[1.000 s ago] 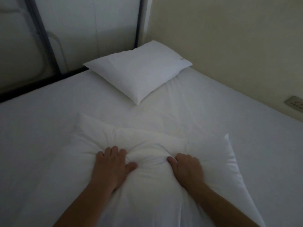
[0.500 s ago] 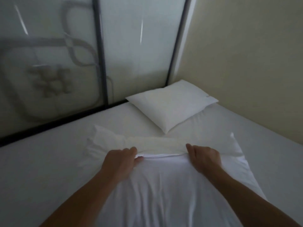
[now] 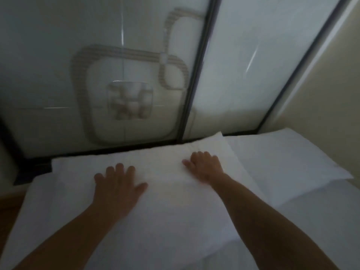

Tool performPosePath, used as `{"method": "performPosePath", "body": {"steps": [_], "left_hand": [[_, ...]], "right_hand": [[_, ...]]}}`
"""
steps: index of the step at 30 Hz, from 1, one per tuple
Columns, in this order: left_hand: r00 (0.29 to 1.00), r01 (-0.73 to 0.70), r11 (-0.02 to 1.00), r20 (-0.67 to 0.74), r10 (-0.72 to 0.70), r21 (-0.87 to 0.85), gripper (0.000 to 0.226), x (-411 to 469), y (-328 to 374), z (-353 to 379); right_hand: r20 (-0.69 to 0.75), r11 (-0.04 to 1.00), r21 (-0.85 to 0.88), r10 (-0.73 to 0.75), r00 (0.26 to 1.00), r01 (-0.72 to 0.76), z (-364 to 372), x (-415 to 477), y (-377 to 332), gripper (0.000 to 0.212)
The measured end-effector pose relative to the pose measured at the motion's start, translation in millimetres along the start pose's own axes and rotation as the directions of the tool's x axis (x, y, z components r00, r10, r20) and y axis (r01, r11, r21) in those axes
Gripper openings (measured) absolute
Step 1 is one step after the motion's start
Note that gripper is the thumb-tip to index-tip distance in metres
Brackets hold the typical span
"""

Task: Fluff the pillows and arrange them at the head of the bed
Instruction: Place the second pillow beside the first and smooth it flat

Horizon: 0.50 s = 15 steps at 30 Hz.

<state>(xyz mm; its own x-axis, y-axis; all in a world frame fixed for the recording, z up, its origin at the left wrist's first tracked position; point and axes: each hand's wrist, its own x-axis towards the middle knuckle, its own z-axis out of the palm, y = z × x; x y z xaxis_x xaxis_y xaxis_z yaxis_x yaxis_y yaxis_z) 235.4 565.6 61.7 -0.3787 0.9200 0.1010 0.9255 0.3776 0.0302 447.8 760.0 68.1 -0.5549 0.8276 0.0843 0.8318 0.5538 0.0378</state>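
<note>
A white pillow (image 3: 165, 191) lies flat at the head of the bed, its far edge against the dark bed frame. My left hand (image 3: 116, 186) rests palm down on its left half with fingers spread. On the right part of that pillow my right hand (image 3: 204, 164) presses flat, fingers apart. A second white pillow (image 3: 288, 162) lies beside it on the right, in the corner by the wall. The frame is blurred by motion.
Behind the bed stands a frosted glass panel (image 3: 116, 84) with a looped pattern and dark vertical bars (image 3: 196, 71). A cream wall (image 3: 335, 84) borders the right side. The white bed sheet (image 3: 311, 230) extends toward me; a wooden floor strip (image 3: 9, 203) shows at left.
The near pillow has moved from the middle of the bed up to the head, next to the other pillow. Both hands went from gripping its edge to lying flat and open on it.
</note>
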Motion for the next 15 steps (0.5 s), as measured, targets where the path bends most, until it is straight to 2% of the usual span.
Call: {"method": "performPosePath", "body": {"steps": [2, 4, 9, 13, 15], "left_hand": [[0.996, 0.051, 0.992, 0.076, -0.042, -0.115, 0.077, 10, 3, 26], [0.996, 0.06, 0.98, 0.081, -0.046, -0.19, 0.082, 26, 14, 46], [0.988, 0.077, 0.989, 0.143, -0.059, -0.123, 0.083, 30, 16, 76], [0.981, 0.1, 0.988, 0.178, -0.079, -0.114, 0.089, 20, 8, 66], [0.974, 0.111, 0.991, 0.206, -0.093, -0.077, 0.093, 9, 2, 60]], "right_hand": [[0.127, 0.999, 0.025, 0.025, 0.992, -0.028, 49, 8, -18, 0.079], [0.114, 0.997, 0.041, 0.06, 0.992, -0.065, 83, 13, -18, 0.085], [0.085, 0.993, 0.099, 0.06, 0.995, -0.069, 103, 13, -7, 0.081], [0.062, 0.984, 0.173, 0.025, 0.998, -0.036, 91, 6, -8, 0.081], [0.012, 0.99, 0.135, 0.037, 0.999, -0.038, 78, 7, 5, 0.084]]}}
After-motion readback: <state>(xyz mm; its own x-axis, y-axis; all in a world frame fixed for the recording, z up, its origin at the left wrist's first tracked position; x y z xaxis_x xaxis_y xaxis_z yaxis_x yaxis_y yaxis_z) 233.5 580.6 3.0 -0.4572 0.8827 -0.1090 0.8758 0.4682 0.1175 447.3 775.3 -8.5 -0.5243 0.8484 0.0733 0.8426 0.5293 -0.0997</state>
